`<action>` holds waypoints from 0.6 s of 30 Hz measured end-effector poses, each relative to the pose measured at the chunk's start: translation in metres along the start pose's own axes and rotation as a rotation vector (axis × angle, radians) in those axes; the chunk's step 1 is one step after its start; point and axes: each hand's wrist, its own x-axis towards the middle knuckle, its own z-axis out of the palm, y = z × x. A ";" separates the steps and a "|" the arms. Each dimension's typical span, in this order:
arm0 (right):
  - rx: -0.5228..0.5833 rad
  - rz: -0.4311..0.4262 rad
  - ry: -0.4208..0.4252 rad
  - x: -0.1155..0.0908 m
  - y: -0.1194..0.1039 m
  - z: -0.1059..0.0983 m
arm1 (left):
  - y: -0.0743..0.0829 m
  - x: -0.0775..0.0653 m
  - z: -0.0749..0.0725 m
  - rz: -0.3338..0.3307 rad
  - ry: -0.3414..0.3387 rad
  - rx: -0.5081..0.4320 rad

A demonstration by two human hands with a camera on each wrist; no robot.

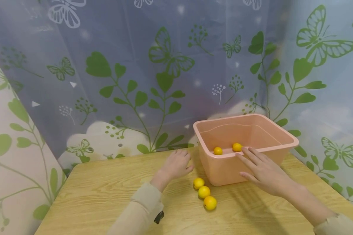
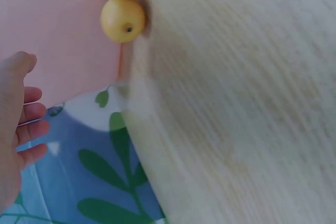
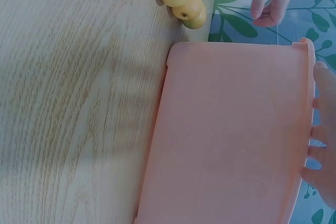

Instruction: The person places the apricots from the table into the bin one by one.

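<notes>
A pink plastic tub (image 1: 226, 171) stands on the table, with two small orange-yellow round fruits visible inside, one on the left (image 1: 218, 150) and one on the right (image 1: 237, 147). My right hand (image 1: 263, 168) is at the tub's near rim, fingers extended; in the right wrist view its fingertips (image 3: 316, 132) overlap the rim edge. To the tub's left, my left hand (image 1: 176, 164) hovers with loosely bent fingers, holding nothing. Three similar fruits lie in a row on the table in front of the tub: the far one (image 1: 198, 183), the middle one (image 1: 204, 192) and the near one (image 1: 210, 203).
The wooden table (image 1: 111, 192) backs onto a curtain (image 1: 129, 42) printed with butterflies and leaves. Similar printed cloth (image 1: 335, 107) hangs beside the tub on the right. A small black object (image 1: 159, 217) shows at the left sleeve cuff.
</notes>
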 end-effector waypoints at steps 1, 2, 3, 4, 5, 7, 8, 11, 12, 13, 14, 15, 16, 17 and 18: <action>-0.003 -0.004 0.008 0.000 0.000 0.000 | 0.001 0.000 0.002 0.003 -0.023 0.007; -0.007 -0.011 0.018 0.000 0.001 0.001 | 0.003 0.001 0.003 0.006 -0.043 0.014; -0.010 -0.015 0.024 -0.001 0.001 0.001 | 0.005 0.001 0.006 0.008 -0.065 0.017; -0.015 -0.020 0.034 -0.001 0.002 0.002 | 0.006 0.001 0.008 0.010 -0.086 0.022; -0.020 -0.025 0.045 -0.001 0.002 0.002 | 0.008 0.001 0.010 0.015 -0.100 0.023; -0.024 -0.030 0.055 -0.001 0.002 0.003 | 0.012 0.000 0.014 0.026 -0.123 0.026; -0.026 -0.033 0.059 -0.001 0.002 0.004 | 0.014 0.000 0.015 0.033 -0.130 0.024; -0.029 -0.033 0.062 -0.001 0.003 0.005 | 0.018 -0.002 0.019 0.049 -0.155 0.015; -0.029 -0.034 0.062 -0.001 0.003 0.005 | 0.019 -0.003 0.020 0.053 -0.167 0.012; -0.028 -0.033 0.063 -0.001 0.003 0.005 | 0.021 -0.004 0.021 0.057 -0.177 0.008; -0.030 -0.034 0.065 -0.001 0.003 0.005 | 0.021 -0.004 0.022 0.060 -0.188 0.004; -0.029 -0.033 0.065 -0.001 0.003 0.006 | 0.022 -0.005 0.023 0.062 -0.198 -0.004; -0.030 -0.033 0.067 -0.001 0.003 0.006 | 0.022 -0.005 0.025 0.063 -0.207 -0.010; -0.029 -0.032 0.067 -0.001 0.003 0.006 | 0.022 -0.006 0.026 0.066 -0.216 -0.015; -0.029 -0.031 0.068 -0.001 0.003 0.006 | 0.023 -0.007 0.027 0.072 -0.222 -0.016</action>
